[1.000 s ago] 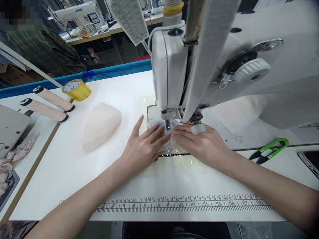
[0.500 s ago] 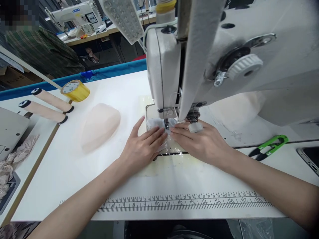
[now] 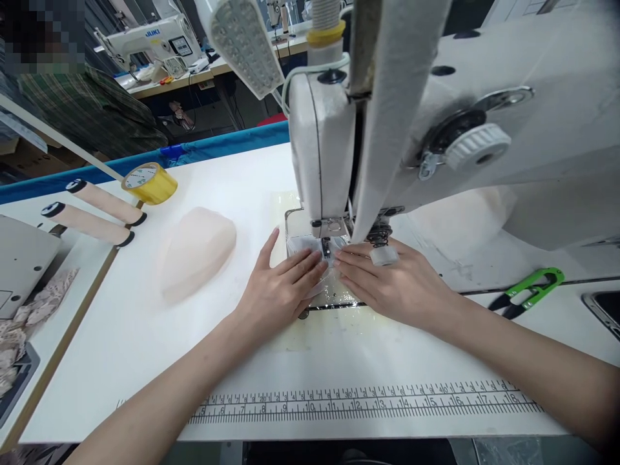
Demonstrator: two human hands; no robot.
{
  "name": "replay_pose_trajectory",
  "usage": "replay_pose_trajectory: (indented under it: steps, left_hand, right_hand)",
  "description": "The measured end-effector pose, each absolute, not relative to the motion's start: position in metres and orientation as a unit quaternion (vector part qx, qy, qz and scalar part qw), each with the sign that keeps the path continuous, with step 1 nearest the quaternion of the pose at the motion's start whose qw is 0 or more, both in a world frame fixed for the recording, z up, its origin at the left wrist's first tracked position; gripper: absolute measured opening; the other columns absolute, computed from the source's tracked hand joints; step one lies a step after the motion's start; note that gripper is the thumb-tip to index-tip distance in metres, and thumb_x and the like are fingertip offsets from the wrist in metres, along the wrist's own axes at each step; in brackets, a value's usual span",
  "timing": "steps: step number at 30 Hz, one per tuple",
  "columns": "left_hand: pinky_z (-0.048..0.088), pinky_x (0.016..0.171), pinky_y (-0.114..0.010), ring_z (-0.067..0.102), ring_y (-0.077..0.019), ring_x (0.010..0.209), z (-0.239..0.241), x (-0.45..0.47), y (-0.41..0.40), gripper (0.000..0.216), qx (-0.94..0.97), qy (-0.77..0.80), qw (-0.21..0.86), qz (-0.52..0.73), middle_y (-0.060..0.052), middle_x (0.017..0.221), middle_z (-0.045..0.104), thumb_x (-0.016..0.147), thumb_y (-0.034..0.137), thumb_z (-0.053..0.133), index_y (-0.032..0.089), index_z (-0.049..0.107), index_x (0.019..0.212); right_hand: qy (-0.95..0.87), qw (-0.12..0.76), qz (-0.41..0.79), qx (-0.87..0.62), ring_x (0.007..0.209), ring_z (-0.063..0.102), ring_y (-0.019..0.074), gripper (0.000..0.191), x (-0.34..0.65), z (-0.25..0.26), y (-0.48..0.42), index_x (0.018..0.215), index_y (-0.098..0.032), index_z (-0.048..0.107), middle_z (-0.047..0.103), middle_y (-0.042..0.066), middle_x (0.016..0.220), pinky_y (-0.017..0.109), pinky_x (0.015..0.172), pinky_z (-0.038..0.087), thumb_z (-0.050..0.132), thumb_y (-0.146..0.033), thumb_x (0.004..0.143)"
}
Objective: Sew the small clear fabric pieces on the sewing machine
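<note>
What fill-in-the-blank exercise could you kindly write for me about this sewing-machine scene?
The black-bladed thread snips have ____ handles.
Beside the shiny yellow tape roll are ____ pale pink thread cones.
The bare left hand and bare right hand flank the white sewing machine's presser ____.
Missing words: green; two; foot.

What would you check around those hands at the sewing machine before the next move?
1. Left hand flat on the thin, whitish sheer material: ok.
2. Right hand beside the slim metal presser foot: ok, fingertips close by.
3. Fingers clear of the needle: cannot tell, too small to make out.
4. Green-handled, black-bladed thread snips away from both hands: ok, lying beyond the right forearm.
5. Pale peach, rounded fabric piece apart from the hands: ok, lying to the left.
</note>
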State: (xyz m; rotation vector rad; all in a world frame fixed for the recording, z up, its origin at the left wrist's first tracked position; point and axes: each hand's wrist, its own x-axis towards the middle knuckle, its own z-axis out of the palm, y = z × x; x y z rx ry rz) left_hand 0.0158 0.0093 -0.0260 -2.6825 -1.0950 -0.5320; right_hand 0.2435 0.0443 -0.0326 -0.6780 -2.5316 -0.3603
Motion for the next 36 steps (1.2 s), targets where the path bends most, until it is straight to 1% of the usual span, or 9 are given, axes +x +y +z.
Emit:
replay_pose_trajectory:
  steps: [6, 9, 15, 20, 27, 32, 36]
  left_hand:
    - [0.013, 0.12, -0.062, 0.063, -0.0221, 0.114, -0.0274, 0.0158, 0.0103, 0.031, -0.904, -0.373, 0.097, -0.186, -0.008, 0.121, 0.067, 0.098, 0.022, 0.05, 0.018, 0.06, 0.126]
    - [0.013, 0.12, -0.063, 0.063, -0.0226, 0.114, -0.028, 0.0158, 0.0111, 0.032, -0.903, -0.373, 0.092, -0.191, -0.008, 0.121, 0.066, 0.097, 0.021, 0.052, 0.018, 0.06, 0.127]
    - [0.012, 0.121, -0.061, 0.063, -0.0212, 0.114, -0.0285, 0.0167, 0.0126, 0.03, -0.901, -0.372, 0.113, -0.193, -0.009, 0.119, 0.067, 0.099, 0.024, 0.049, 0.017, 0.061, 0.125]
    - [0.014, 0.12, -0.061, 0.063, -0.0213, 0.113, -0.0296, 0.0167, 0.0132, 0.029, -0.897, -0.377, 0.116, -0.198, -0.008, 0.12, 0.067, 0.098, 0.025, 0.049, 0.018, 0.061, 0.124]
    - [0.012, 0.121, -0.059, 0.062, -0.021, 0.116, -0.0311, 0.0161, 0.0137, 0.03, -0.895, -0.383, 0.116, -0.196, -0.008, 0.12, 0.067, 0.099, 0.027, 0.049, 0.017, 0.062, 0.123]
    - [0.012, 0.121, -0.059, 0.061, -0.0212, 0.117, -0.0304, 0.017, 0.0137, 0.03, -0.895, -0.386, 0.118, -0.193, -0.008, 0.12, 0.067, 0.099, 0.028, 0.049, 0.017, 0.061, 0.124]
    - [0.012, 0.121, -0.059, 0.061, -0.0206, 0.117, -0.0313, 0.0166, 0.014, 0.031, -0.894, -0.389, 0.12, -0.19, -0.007, 0.12, 0.067, 0.099, 0.029, 0.05, 0.018, 0.06, 0.125]
  right_hand:
    - [-0.926, 0.244, -0.142, -0.25, 0.084, 0.067, 0.0208, 0.023, 0.2439, -0.0331, 0.0435, 0.1, -0.014, 0.073, 0.074, 0.005, 0.092, 0.04, 0.099, 0.044, 0.05, -0.017, 0.1]
    - [-0.924, 0.248, -0.145, -0.254, 0.082, 0.067, 0.0203, 0.027, 0.2436, -0.034, 0.0442, 0.096, -0.014, 0.074, 0.074, 0.004, 0.091, 0.04, 0.101, 0.043, 0.048, -0.018, 0.101]
    - [-0.921, 0.248, -0.147, -0.262, 0.085, 0.067, 0.0199, 0.036, 0.2421, -0.035, 0.0467, 0.088, -0.015, 0.076, 0.074, 0.005, 0.091, 0.039, 0.102, 0.043, 0.043, -0.02, 0.103]
    - [-0.918, 0.247, -0.149, -0.271, 0.085, 0.066, 0.0192, 0.036, 0.2415, -0.0343, 0.0467, 0.087, -0.016, 0.076, 0.074, 0.005, 0.09, 0.038, 0.101, 0.044, 0.043, -0.018, 0.102]
    - [-0.921, 0.234, -0.154, -0.269, 0.091, 0.066, 0.0206, 0.034, 0.2418, -0.0345, 0.0476, 0.09, -0.015, 0.076, 0.074, 0.007, 0.092, 0.039, 0.102, 0.043, 0.044, -0.018, 0.102]
    - [-0.921, 0.241, -0.148, -0.268, 0.089, 0.066, 0.0208, 0.035, 0.2414, -0.0326, 0.0483, 0.083, -0.016, 0.076, 0.074, 0.007, 0.094, 0.039, 0.101, 0.044, 0.046, -0.019, 0.101]
    - [-0.923, 0.235, -0.149, -0.266, 0.089, 0.066, 0.0214, 0.035, 0.2415, -0.032, 0.0479, 0.085, -0.016, 0.075, 0.073, 0.007, 0.095, 0.04, 0.1, 0.044, 0.045, -0.02, 0.102]
